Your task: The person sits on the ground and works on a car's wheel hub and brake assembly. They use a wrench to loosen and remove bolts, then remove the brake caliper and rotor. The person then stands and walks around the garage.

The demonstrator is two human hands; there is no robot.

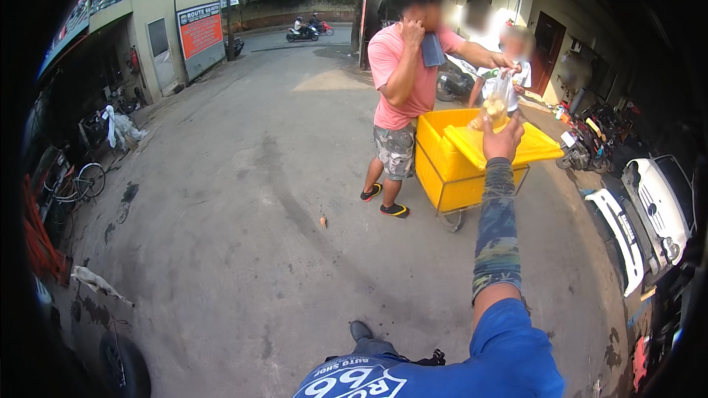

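My right hand [504, 140] reaches forward over the yellow box cart [442, 177], its fingers spread at the lower end of a clear plastic bag [494, 105]. Pale yellow roundish pieces fill the bottom of the bag. The bag's top is held by the hand [506, 64] of a person in a pink shirt [398, 66], who stands beside the cart with the other hand raised to the head. Whether my fingers touch the bag is hard to tell. A yellow lid [527, 149] lies across part of the box. My left hand is out of the picture.
A smaller person in a white shirt [523, 77] stands behind the cart. White car bumpers [619, 239] and parked motorcycles [586, 147] line the right side. On the left are a bicycle [90, 180], a white animal [96, 280] and a tire [125, 365].
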